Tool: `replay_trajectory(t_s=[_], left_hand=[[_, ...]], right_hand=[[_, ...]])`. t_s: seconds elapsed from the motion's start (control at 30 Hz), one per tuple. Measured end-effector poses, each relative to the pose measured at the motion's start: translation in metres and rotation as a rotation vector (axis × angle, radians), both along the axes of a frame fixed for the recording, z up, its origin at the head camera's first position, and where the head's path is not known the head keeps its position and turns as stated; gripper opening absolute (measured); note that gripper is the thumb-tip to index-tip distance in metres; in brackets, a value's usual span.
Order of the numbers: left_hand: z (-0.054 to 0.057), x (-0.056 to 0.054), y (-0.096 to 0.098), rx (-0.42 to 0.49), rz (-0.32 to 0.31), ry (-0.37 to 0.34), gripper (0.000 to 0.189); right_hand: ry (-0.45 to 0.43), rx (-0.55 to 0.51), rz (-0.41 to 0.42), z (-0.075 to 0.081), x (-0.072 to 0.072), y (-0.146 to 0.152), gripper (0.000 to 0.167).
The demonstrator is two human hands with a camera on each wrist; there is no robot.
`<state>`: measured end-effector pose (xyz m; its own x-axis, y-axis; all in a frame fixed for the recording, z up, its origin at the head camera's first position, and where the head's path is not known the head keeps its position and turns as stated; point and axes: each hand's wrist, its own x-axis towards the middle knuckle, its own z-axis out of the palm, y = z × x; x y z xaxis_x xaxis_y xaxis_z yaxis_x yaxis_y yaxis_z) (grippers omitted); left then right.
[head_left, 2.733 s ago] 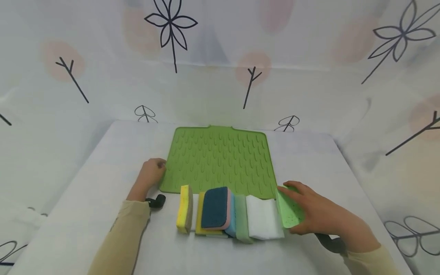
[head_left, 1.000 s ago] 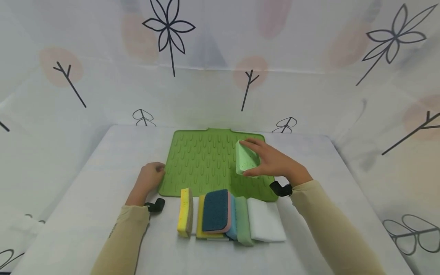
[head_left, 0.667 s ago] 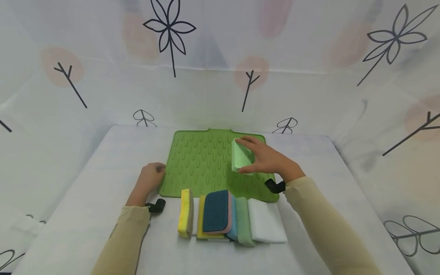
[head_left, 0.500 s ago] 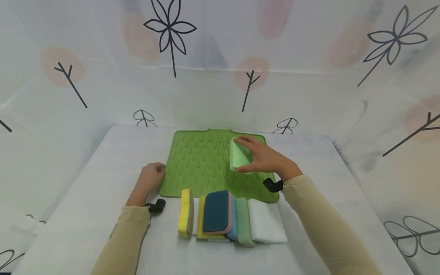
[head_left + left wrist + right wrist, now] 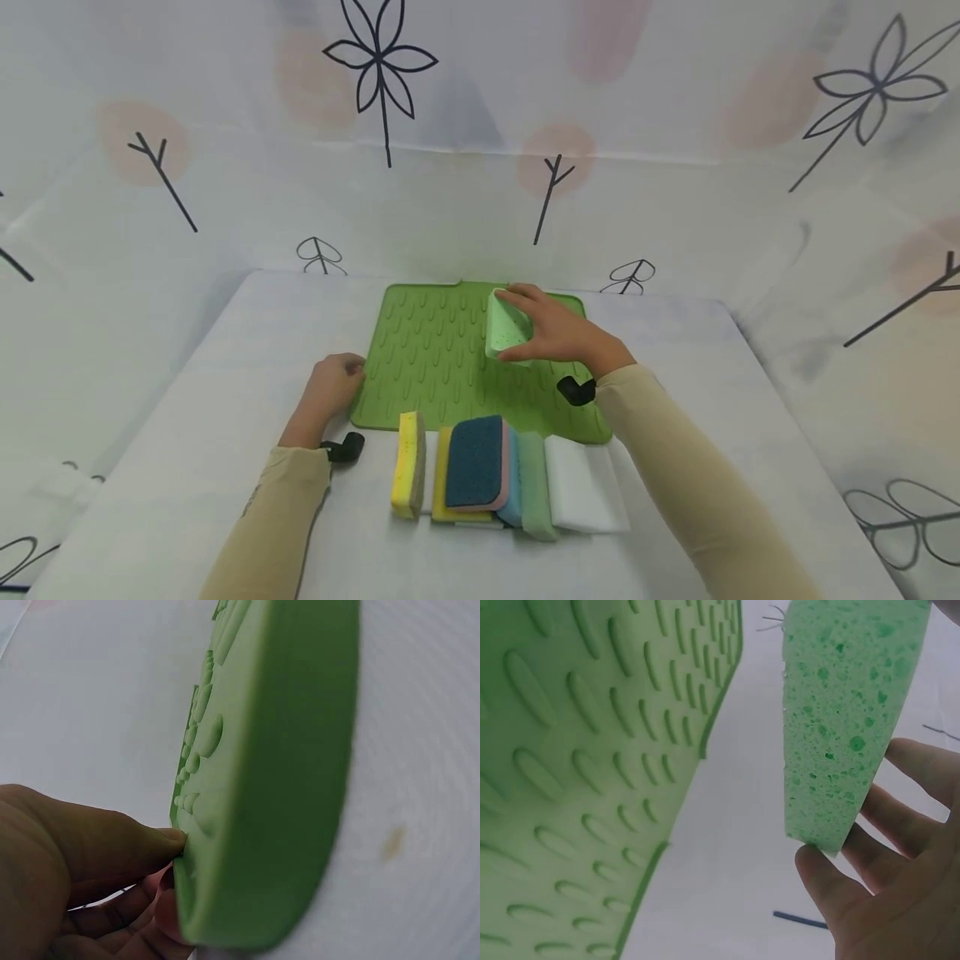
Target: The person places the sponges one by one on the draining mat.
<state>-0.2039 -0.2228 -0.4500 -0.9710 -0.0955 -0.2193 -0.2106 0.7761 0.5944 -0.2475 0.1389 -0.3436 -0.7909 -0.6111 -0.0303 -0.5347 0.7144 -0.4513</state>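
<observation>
Overall, a white desk (image 5: 187, 433) carried a textured green mat (image 5: 420, 350), with a row of sponges and pads (image 5: 475, 462) just before its near edge. The left hand (image 5: 328, 389) pinched the mat's left edge between thumb and fingers. The right hand (image 5: 558, 329), thumb and fingers spread, gripped a light green sponge (image 5: 507, 327) by two opposite edges above the mat.

Two bare hands (image 5: 333, 383) (image 5: 558, 327). One green ridged rectangular mat (image 5: 427, 358). One pale-green porous sponge (image 5: 508, 325). Multicoloured rectangular pads (image 5: 476, 465): at least seven.
</observation>
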Motion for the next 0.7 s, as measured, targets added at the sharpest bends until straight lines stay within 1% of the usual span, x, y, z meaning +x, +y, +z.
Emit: replay_trajectory(t_s=[0.23, 0.47, 0.7], left_hand=[[0.0, 0.0, 0.0, -0.003, -0.001, 0.014, 0.041], [-0.001, -0.001, 0.001, -0.005, 0.0, 0.009, 0.041], [-0.003, -0.001, -0.001, -0.012, 0.002, 0.02, 0.04]], right_hand=[[-0.022, -0.011, 0.002, -0.001, -0.011, -0.016, 0.101], [-0.055, -0.017, 0.0, -0.003, -0.018, -0.033, 0.102], [-0.049, -0.01, 0.02, -0.004, -0.027, -0.054, 0.1]])
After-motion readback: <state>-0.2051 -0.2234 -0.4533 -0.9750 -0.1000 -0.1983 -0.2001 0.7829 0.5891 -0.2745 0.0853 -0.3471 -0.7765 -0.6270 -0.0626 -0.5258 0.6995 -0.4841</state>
